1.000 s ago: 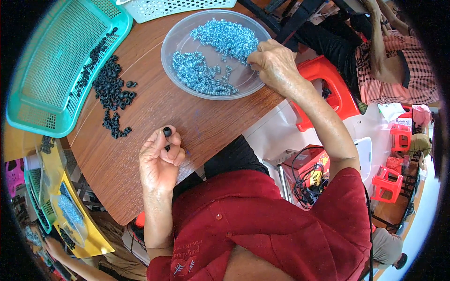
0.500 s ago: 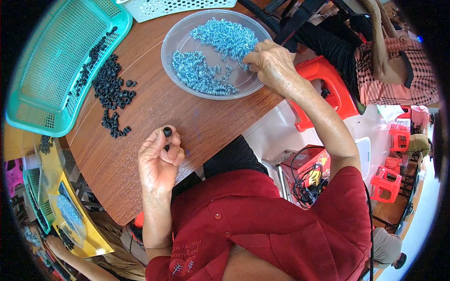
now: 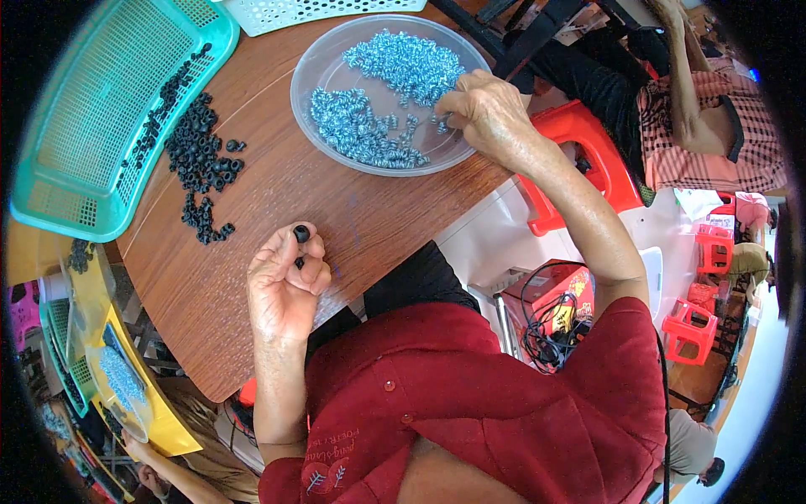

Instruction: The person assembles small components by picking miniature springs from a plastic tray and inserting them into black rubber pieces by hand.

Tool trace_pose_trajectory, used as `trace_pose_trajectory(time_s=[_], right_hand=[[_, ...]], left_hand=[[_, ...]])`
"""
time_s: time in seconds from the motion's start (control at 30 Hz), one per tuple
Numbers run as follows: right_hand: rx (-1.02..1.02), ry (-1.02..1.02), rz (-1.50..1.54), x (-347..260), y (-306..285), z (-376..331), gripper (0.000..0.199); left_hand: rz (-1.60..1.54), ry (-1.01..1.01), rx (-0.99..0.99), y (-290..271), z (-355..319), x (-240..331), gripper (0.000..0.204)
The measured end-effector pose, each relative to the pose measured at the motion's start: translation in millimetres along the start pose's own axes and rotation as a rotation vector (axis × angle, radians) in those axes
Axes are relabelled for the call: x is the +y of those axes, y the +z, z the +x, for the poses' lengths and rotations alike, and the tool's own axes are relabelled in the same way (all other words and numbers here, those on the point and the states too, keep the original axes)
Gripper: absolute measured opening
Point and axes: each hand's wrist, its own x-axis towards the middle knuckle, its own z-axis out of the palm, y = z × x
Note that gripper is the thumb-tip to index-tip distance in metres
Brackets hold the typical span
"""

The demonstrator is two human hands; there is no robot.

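Observation:
Palm up over the near part of the table, my left hand point(image 3: 285, 273) is closed round small black caps point(image 3: 300, 233). One shows between thumb and forefinger, and another dark piece peeks out lower among the curled fingers. My right hand point(image 3: 495, 118) reaches over the right rim of a clear round basin point(image 3: 304, 139), fingertips pinched low inside it. Whatever those fingertips grip is hidden. Two heaps of small blue-silver coil springs point(image 3: 407, 67) lie in the basin, with several loose ones beside my right fingertips.
Left of the basin, black caps point(image 3: 197, 147) lie piled on the wooden table point(image 3: 260, 185), beside a turquoise mesh basket point(image 3: 109, 92) holding more. A white perforated basket point(image 3: 311, 10) stands at the far edge. Red stools point(image 3: 579, 151) and other people are around; a co-worker's hand works at lower left.
My two hands keep nearly the same pose and place. At lower left, the co-worker's arm and hand have shifted by the yellow table.

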Motion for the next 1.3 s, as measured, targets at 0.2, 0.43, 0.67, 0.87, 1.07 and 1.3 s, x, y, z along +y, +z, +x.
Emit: trace_pose_trajectory(time_s=[0.2, 0.43, 0.67, 0.87, 1.07, 1.3], right_hand=[[-0.013, -0.014, 0.028, -4.1, -0.9, 4.0, 0.018], [-0.015, -0.173, -0.091, -4.0, -1.0, 10.0, 0.015], [-0.083, -0.175, 0.013, 0.5, 4.0, 16.0, 0.015], [0.050, -0.111, 0.133, -3.2, -1.8, 9.4, 0.011], [0.024, 0.041, 0.590, -47.5, -29.0, 3.4, 0.011], [-0.034, 0.024, 1.037, -114.1, -31.5, 3.2, 0.012]], left_hand=[[0.003, 0.006, 0.014, -0.8, -1.9, -1.4, 0.022], [0.001, 0.019, -0.001, 0.6, -0.7, -2.2, 0.022], [0.007, 0.019, -0.002, 0.6, -0.7, -2.2, 0.023], [0.047, 0.035, 0.002, 2.6, -4.2, -3.1, 0.022], [0.082, 0.042, 0.017, 6.5, -9.4, -5.8, 0.021], [0.092, 0.063, -0.002, 13.1, -16.9, -7.5, 0.024]])
